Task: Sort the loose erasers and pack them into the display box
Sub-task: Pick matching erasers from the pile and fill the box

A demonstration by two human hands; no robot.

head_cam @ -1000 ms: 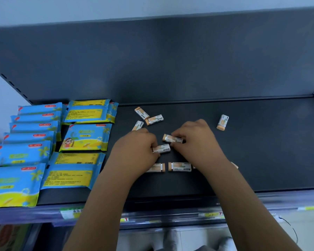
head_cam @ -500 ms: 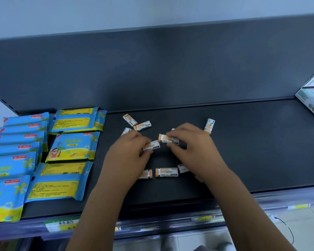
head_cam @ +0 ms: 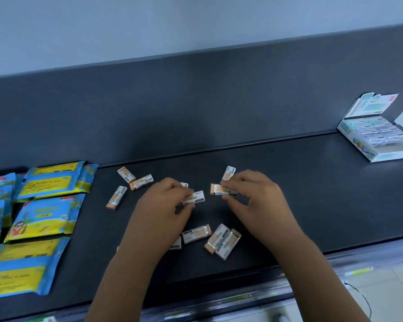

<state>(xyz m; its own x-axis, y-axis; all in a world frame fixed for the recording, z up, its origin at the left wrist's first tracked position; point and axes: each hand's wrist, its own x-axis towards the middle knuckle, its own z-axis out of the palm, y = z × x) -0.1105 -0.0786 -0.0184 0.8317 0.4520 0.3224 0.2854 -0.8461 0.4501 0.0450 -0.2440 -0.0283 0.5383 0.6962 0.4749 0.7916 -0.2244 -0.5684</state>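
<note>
Several small erasers in white and orange sleeves lie scattered on the dark shelf [head_cam: 300, 182]. My left hand [head_cam: 163, 205] pinches one eraser [head_cam: 196, 197] just above the shelf. My right hand [head_cam: 254, 196] pinches another eraser [head_cam: 222, 189] a short gap to its right. A further eraser [head_cam: 228, 173] stands behind my right fingers. Three erasers [head_cam: 135, 181] lie to the left, and others [head_cam: 219, 240] lie in front between my wrists. The open display box [head_cam: 379, 138], with rows of erasers inside, sits at the far right of the shelf.
Blue and yellow flat packets [head_cam: 44, 217] cover the left end of the shelf. A dark back panel [head_cam: 196, 101] rises behind. The shelf's front edge [head_cam: 219, 298] runs below my forearms, with floor visible beyond it.
The view has swung right, bringing the display box fully into sight. My hands have drawn slightly apart, each still holding its eraser. Two erasers by my right wrist are now uncovered.
</note>
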